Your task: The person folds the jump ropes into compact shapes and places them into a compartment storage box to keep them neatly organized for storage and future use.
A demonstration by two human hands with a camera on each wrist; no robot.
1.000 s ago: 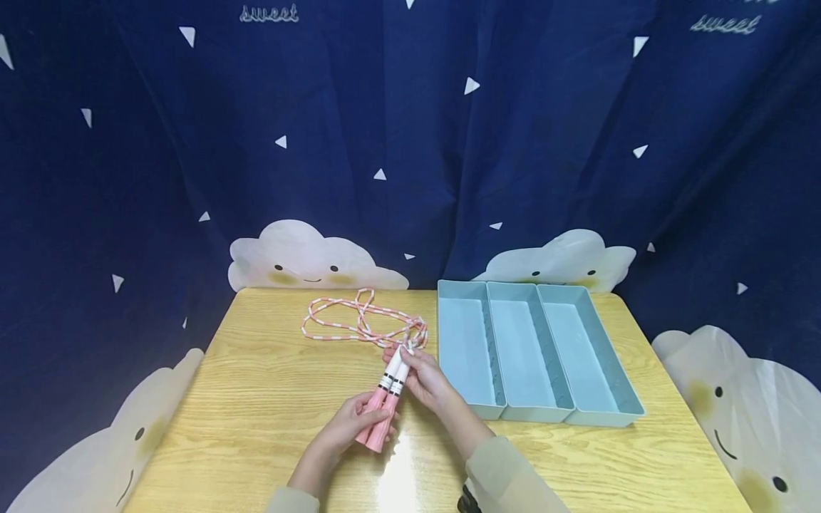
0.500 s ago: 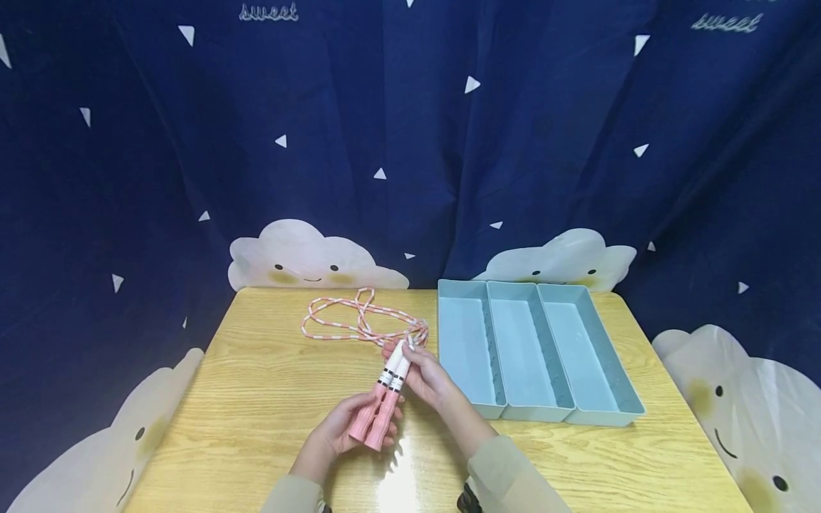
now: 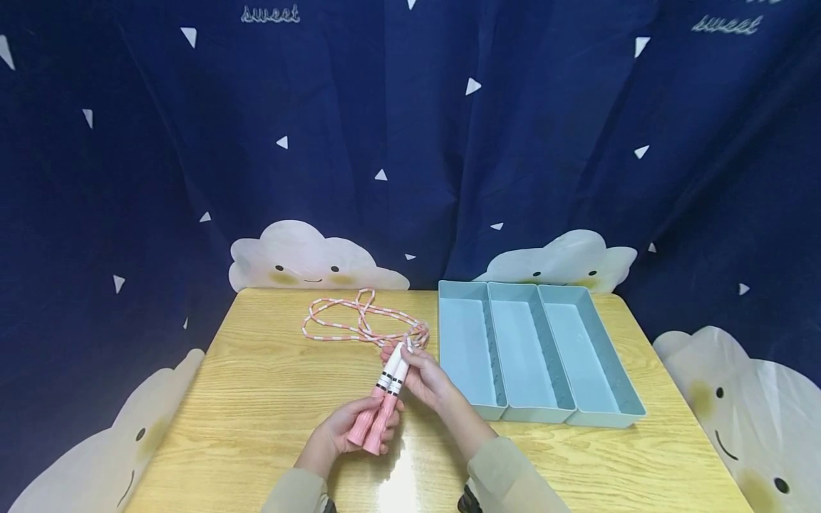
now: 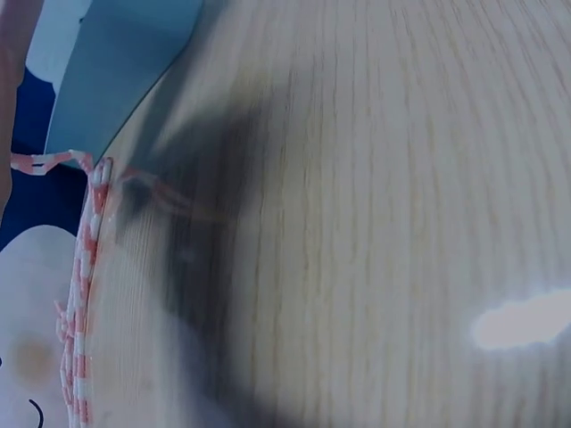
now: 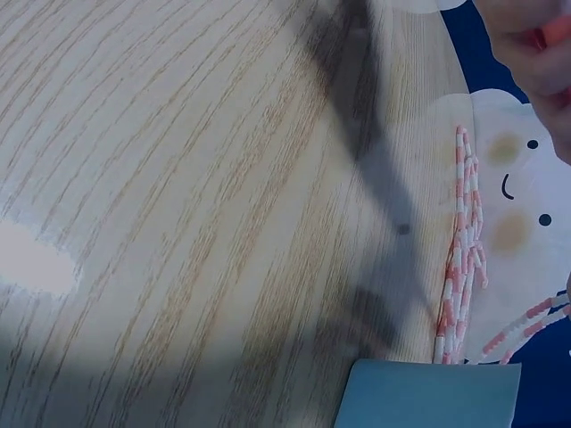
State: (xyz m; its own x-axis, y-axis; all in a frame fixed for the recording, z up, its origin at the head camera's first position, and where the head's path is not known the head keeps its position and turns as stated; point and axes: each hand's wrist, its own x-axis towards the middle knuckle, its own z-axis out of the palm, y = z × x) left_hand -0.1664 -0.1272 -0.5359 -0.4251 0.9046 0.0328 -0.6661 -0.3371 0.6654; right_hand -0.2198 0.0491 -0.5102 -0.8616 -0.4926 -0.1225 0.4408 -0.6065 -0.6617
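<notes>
A jump rope has two pink-and-white handles (image 3: 383,405) and a cord of pink and white beads (image 3: 365,324). Side by side, the handles slant above the table between both hands. My left hand (image 3: 343,426) holds their pink lower ends, thumb at the near side and fingertips showing beyond. At the white upper ends, my right hand (image 3: 427,377) pinches with the thumb on top, where the cord comes out. The beaded cord (image 4: 82,276) lies in loops on the table in the left wrist view. In the right wrist view, part of my left hand (image 5: 535,62) shows at the top corner.
Three light blue bins (image 3: 526,356) stand joined side by side on the right of the wooden table (image 3: 256,420). A dark blue curtain (image 3: 410,142) with white clouds hangs behind and around the table.
My left hand's thumb has shifted from across the pink ends to their near side, and its fingers now show beyond them. The right hand stays nearly still; the looped cord has not moved.
</notes>
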